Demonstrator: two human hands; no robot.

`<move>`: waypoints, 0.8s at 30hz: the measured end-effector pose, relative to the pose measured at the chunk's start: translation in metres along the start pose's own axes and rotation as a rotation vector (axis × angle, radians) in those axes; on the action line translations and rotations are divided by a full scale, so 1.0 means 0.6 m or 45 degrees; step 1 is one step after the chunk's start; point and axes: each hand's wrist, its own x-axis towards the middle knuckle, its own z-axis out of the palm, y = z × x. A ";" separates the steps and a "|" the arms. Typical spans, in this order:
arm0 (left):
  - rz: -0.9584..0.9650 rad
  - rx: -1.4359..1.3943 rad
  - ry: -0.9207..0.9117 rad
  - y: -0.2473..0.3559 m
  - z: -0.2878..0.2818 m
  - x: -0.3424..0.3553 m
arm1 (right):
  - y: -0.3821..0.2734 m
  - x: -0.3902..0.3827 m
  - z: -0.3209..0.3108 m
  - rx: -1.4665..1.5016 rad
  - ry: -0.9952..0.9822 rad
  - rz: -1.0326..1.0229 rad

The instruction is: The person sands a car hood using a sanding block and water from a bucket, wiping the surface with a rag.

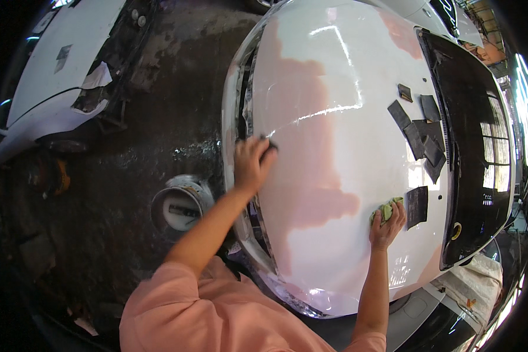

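Note:
A white car hood (381,152) with pinkish patches spreads out in front of me. At its front edge, my left hand (251,167) is closed on a small black piece that looks like folded sandpaper (271,145), mostly covered by the fingers. Farther right, my right hand (388,227) grips a crumpled green cloth (386,210) against the hood. Just beyond that cloth lies a dark sandpaper sheet (417,207). Several more dark sheets (415,139) overlap near the windshield, and a small dark piece (404,92) sits apart from them.
On the wet dark floor (141,141), left of my left forearm, stands a round bucket (158,210) with whitish contents and a dark piece inside. A white car body (58,70) is at the far left. The windshield (472,146) borders the hood on the right.

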 end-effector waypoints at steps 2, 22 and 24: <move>-0.092 -0.048 0.093 -0.062 0.025 0.153 | -0.013 0.013 0.005 0.030 0.017 -0.033; -0.323 -0.049 0.065 -0.045 0.053 0.129 | -0.007 0.008 -0.003 0.005 -0.013 0.032; -0.124 0.058 0.092 -0.001 0.029 -0.015 | -0.006 0.004 -0.007 0.006 -0.015 0.034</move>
